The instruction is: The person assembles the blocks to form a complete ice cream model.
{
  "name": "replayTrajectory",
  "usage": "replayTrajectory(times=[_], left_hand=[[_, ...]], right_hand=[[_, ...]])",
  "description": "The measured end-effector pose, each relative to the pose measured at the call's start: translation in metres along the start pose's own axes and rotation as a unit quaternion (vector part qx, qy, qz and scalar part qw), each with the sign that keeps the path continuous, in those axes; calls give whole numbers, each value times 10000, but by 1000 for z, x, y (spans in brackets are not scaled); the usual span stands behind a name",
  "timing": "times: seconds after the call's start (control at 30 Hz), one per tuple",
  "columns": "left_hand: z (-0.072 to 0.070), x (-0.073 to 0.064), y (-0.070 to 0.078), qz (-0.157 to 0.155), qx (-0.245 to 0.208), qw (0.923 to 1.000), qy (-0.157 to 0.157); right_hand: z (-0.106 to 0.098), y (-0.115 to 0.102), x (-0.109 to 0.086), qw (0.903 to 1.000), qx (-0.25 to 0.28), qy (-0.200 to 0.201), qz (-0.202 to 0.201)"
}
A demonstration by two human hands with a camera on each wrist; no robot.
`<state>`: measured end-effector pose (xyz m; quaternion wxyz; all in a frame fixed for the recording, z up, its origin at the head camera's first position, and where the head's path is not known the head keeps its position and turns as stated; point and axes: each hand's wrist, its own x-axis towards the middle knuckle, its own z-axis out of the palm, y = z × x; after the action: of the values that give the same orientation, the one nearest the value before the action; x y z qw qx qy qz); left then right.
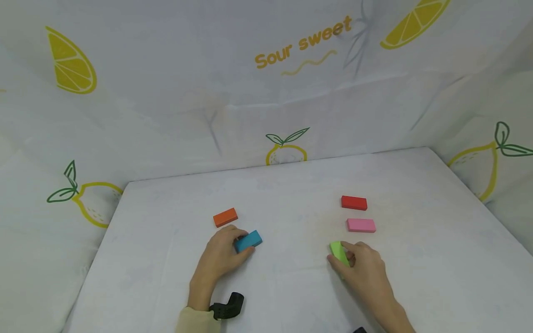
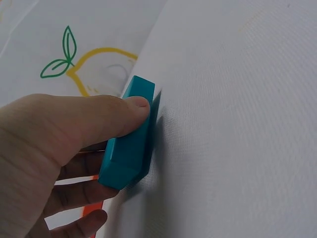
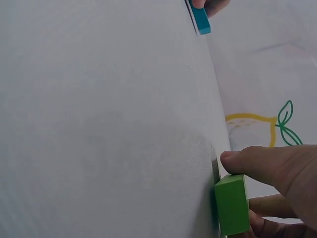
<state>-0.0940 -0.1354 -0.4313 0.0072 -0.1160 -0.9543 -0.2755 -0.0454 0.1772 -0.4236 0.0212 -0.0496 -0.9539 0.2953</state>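
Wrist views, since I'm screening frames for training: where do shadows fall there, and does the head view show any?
Left wrist: a soft, dark shadow beside the blue block; right wrist: a soft-edged shadow beside the green block; head: a faint shadow beside the right hand; no strong glare in any view.

The white, fabric-textured surface (image 1: 291, 291) carries an orange block (image 1: 225, 217), slanted, on the left. To the right, a red block (image 1: 354, 203) lies just beyond a pink block (image 1: 361, 225), with a gap between; whether the blue block (image 1: 249, 241) and light-green block (image 1: 338, 252) touch the surface is unclear.
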Motion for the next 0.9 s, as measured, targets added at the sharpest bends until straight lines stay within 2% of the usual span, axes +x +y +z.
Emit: replayTrajectory(times=[0.37, 0.9], left_hand=[[2, 2, 4, 142, 8, 9999, 49], [8, 7, 13, 524, 151, 9985, -22]], right_hand=[[5, -7, 1, 9999, 112, 7, -125], [18, -23, -4, 9990, 331, -280, -84]])
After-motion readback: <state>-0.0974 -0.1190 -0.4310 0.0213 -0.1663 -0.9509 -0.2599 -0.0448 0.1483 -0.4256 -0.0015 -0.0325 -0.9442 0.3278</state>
